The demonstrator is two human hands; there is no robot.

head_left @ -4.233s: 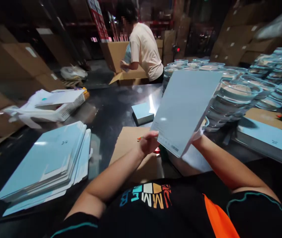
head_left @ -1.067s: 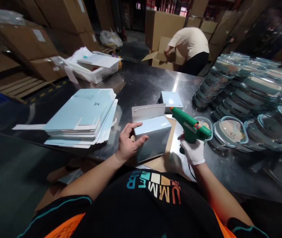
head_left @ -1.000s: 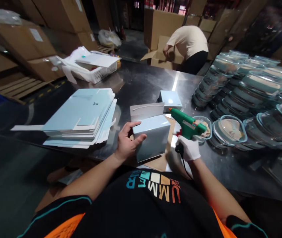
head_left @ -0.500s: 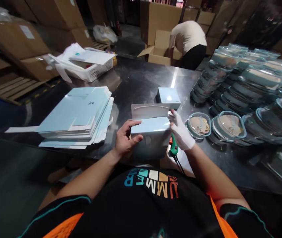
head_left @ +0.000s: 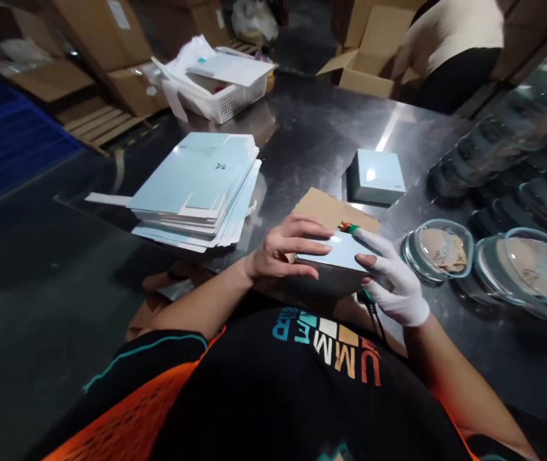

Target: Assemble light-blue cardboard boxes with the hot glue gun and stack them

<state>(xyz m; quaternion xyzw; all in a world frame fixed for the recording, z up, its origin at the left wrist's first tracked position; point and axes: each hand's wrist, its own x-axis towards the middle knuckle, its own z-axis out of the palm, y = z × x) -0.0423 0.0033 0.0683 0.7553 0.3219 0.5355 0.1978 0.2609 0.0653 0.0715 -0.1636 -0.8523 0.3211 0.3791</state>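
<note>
A small light-blue carton is in front of my body at the table's near edge, its top face smooth and its front in shadow. My left hand is bare and grips the carton's left end, fingers across the top and thumb toward the front. My right hand, in a white glove with bare fingertips, holds the right end. Just behind the carton shows the orange tip of a green corded tool; most of it is hidden. Under these lies a piece of brown cardboard.
A closed light-blue carton stands farther back. To the left is a stack of flat light-blue cartons, with a white basket behind. Glass containers are stacked at right. A person bends by an open cardboard box.
The raised flap behind the carton no longer stands up; the carton's top looks closed. My left hand has moved over its top. The view has swung left.
</note>
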